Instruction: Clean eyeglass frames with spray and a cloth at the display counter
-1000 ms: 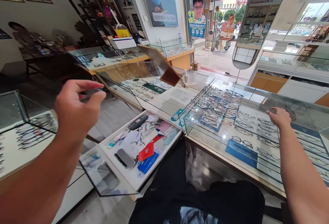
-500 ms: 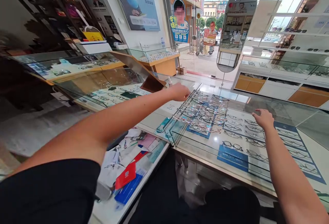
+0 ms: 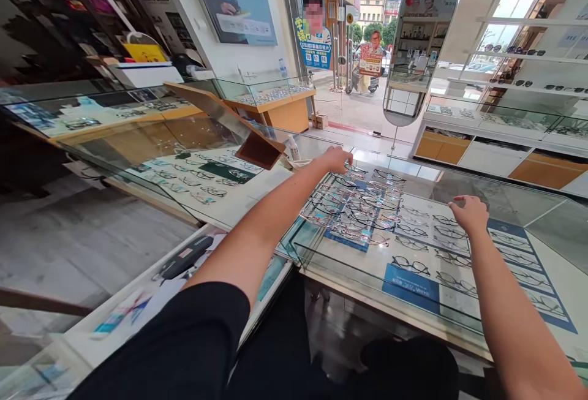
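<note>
On the far left an open drawer (image 3: 138, 302) juts out below the glass, a dark case (image 3: 186, 257) lying in it; the sleeve cuts off most of its contents. Next, the left hand (image 3: 337, 159) stretches far over the glass tabletop (image 3: 459, 188), fingers curled down at the back edge of the cluster of loose glasses (image 3: 356, 210). These frames sit on top of the glass in rows, likely for quick sorting. Whether that grip is pinching a frame or just touching one, I cannot tell; the fingertips are hidden behind the knuckles. Under the glass, more spectacles (image 3: 441, 253) lie on blue cards. Further right, the right hand (image 3: 469, 213) rests fingers-down on the tabletop, loosely spread, holding nothing, seemingly bracing. An oval mirror (image 3: 419, 45) stands behind.
</note>
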### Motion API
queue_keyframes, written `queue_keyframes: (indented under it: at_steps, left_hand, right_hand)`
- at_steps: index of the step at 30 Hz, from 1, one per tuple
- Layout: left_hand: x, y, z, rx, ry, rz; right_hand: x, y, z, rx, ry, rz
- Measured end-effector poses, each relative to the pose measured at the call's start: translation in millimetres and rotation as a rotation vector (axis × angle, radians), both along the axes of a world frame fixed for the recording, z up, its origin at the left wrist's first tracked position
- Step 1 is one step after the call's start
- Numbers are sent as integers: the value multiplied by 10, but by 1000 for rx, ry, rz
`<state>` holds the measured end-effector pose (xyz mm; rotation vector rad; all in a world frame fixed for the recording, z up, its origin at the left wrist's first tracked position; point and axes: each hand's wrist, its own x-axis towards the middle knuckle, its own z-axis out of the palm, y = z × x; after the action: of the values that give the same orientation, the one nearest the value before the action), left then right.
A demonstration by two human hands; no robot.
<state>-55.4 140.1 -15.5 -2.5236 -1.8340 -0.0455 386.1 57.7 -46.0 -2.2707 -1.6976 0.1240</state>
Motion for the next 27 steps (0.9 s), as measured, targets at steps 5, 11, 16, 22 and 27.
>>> queue_keyframes:
  at_steps: [5, 11, 16, 22, 27]
  left_hand:
    - [-12, 118, -41, -8, 45, -51]
    - [30, 209, -105, 15, 75, -110]
    - [65, 239, -163, 64, 79, -126]
    - [107, 203, -173, 117, 61, -124]
    - [81, 99, -15, 164, 51, -141]
  right_hand:
    - [21, 13, -20, 7, 25, 0]
    - [46, 19, -46, 15, 36, -3]
    - [48, 19, -42, 13, 38, -9]
    - [37, 15, -28, 5, 37, -13]
    - [54, 21, -24, 16, 45, -1]
